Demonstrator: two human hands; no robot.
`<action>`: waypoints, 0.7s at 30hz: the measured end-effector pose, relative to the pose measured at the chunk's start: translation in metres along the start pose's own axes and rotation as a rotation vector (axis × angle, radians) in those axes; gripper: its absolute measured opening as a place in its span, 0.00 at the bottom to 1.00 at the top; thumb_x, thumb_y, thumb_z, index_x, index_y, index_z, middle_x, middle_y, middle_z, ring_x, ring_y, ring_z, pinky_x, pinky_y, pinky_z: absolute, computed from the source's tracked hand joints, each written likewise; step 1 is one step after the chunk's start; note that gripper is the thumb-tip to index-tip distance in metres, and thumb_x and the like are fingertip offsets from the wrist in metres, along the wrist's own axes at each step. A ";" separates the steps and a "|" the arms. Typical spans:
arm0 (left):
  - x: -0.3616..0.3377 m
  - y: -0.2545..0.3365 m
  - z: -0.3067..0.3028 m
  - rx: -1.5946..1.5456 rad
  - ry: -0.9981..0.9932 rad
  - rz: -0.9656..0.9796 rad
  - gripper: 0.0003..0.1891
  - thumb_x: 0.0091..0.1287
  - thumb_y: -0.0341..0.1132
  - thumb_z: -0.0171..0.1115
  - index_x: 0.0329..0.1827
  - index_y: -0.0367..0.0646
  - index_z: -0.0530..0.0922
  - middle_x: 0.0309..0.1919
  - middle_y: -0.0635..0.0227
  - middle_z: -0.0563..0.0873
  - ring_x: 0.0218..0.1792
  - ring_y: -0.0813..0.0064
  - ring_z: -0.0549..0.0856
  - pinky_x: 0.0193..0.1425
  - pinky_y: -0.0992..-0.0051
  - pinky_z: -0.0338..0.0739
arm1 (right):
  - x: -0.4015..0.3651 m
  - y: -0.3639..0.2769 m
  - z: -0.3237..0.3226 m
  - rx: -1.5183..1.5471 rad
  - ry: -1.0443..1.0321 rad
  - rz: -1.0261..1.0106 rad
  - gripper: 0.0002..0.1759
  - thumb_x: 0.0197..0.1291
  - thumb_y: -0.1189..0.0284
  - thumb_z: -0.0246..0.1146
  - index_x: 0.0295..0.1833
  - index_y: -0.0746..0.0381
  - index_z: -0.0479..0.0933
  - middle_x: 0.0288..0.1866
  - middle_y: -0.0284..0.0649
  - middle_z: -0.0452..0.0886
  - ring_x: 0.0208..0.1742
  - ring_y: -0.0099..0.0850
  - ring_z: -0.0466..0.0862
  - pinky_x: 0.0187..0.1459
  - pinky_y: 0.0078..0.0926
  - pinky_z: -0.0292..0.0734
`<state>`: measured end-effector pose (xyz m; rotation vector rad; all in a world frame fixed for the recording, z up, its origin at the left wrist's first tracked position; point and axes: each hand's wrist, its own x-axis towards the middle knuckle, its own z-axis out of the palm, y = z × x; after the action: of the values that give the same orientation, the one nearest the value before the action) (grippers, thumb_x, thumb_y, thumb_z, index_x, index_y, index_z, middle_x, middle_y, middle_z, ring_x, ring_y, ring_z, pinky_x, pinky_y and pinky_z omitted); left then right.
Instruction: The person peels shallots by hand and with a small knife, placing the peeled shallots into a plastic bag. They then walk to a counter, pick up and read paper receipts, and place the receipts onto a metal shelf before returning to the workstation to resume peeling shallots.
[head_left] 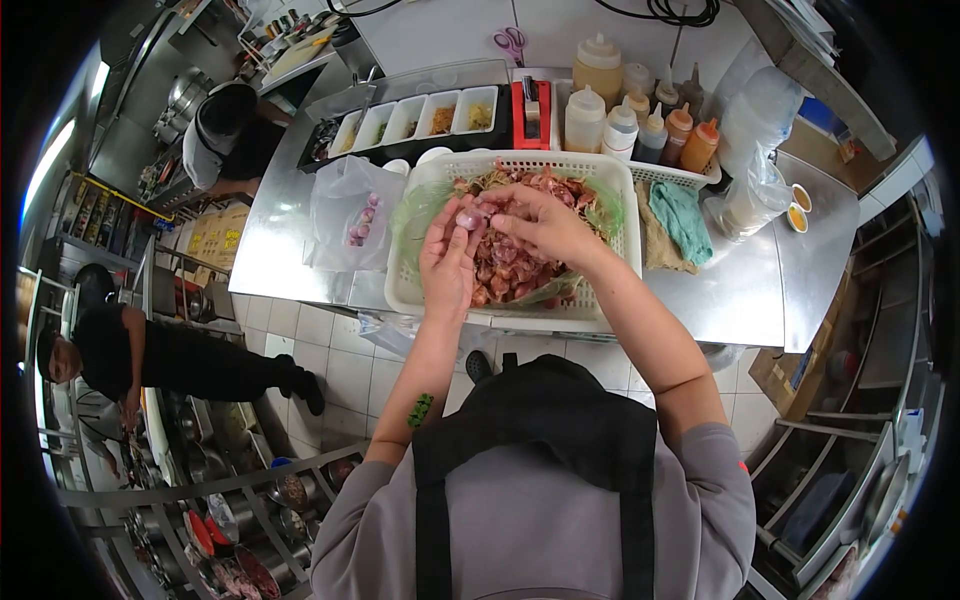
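Over a white plastic basket (402, 278), my left hand (447, 268) holds a peeled, pinkish shallot (468, 217) between thumb and fingers. My right hand (548, 228) is close beside it, thumb and fingers pinched together at the shallot's right side; what lies between them is too small to make out. Below both hands, unpeeled reddish shallots (503, 272) and loose dry skins fill the basket, on a green plastic bag (420, 212) that shows at the sides. To the left, a clear plastic bag (330, 205) contains several peeled shallots (362, 222).
Behind the basket stand a condiment box (405, 118), a red holder (531, 115) and several squeeze bottles (620, 130). A green cloth (680, 222) lies on the right of the steel table (745, 290). Two people (180, 350) (235, 140) are at the left.
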<state>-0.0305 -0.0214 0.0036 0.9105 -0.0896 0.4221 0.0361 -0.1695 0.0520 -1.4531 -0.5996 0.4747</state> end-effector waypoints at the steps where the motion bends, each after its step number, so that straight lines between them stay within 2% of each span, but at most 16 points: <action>1: 0.000 0.000 0.001 0.022 0.007 0.010 0.19 0.67 0.22 0.48 0.62 0.36 0.65 0.60 0.57 0.71 0.59 0.67 0.73 0.64 0.69 0.68 | -0.001 -0.003 0.001 0.042 -0.078 -0.007 0.15 0.60 0.68 0.60 0.52 0.60 0.74 0.26 0.27 0.75 0.23 0.14 0.70 0.22 0.13 0.65; 2: 0.000 0.000 0.002 0.044 0.014 0.021 0.20 0.66 0.21 0.48 0.62 0.36 0.65 0.60 0.57 0.71 0.60 0.68 0.72 0.65 0.70 0.66 | 0.001 0.004 0.004 0.042 -0.078 -0.007 0.15 0.60 0.68 0.60 0.52 0.60 0.74 0.26 0.27 0.75 0.23 0.14 0.70 0.22 0.13 0.65; 4: -0.001 0.001 0.006 0.055 0.019 0.024 0.21 0.65 0.20 0.50 0.63 0.36 0.65 0.60 0.57 0.70 0.61 0.69 0.70 0.65 0.71 0.65 | 0.005 0.017 0.010 -0.054 -0.011 -0.237 0.17 0.59 0.66 0.61 0.53 0.58 0.75 0.39 0.36 0.80 0.38 0.23 0.77 0.41 0.23 0.72; 7: -0.001 0.000 0.004 0.092 0.016 0.043 0.23 0.63 0.20 0.53 0.63 0.36 0.65 0.60 0.57 0.71 0.61 0.70 0.70 0.65 0.72 0.64 | 0.001 0.013 0.005 -0.197 -0.044 -0.130 0.17 0.59 0.66 0.61 0.54 0.57 0.75 0.39 0.36 0.80 0.38 0.24 0.77 0.43 0.25 0.72; 14: -0.001 -0.007 -0.006 0.197 0.094 0.020 0.22 0.62 0.21 0.57 0.60 0.33 0.66 0.54 0.60 0.75 0.54 0.72 0.76 0.62 0.74 0.68 | 0.003 0.014 0.001 -0.309 0.030 -0.223 0.16 0.59 0.67 0.60 0.52 0.58 0.77 0.40 0.37 0.81 0.37 0.26 0.78 0.44 0.24 0.72; 16: -0.001 -0.006 -0.001 0.154 0.084 0.034 0.22 0.62 0.21 0.56 0.61 0.34 0.66 0.54 0.60 0.75 0.53 0.73 0.76 0.60 0.73 0.70 | 0.003 0.010 -0.002 -0.226 0.016 -0.160 0.16 0.60 0.69 0.60 0.54 0.57 0.77 0.50 0.38 0.80 0.53 0.25 0.77 0.55 0.23 0.68; 21: 0.000 0.000 0.005 0.117 0.084 0.034 0.21 0.64 0.23 0.54 0.61 0.36 0.66 0.54 0.60 0.75 0.53 0.73 0.76 0.58 0.73 0.72 | 0.004 0.007 -0.008 -0.238 0.062 -0.080 0.15 0.60 0.70 0.59 0.53 0.59 0.77 0.49 0.38 0.81 0.50 0.25 0.78 0.54 0.22 0.69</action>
<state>-0.0301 -0.0249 0.0067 1.0059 -0.0033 0.5006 0.0447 -0.1723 0.0453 -1.6567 -0.6793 0.3012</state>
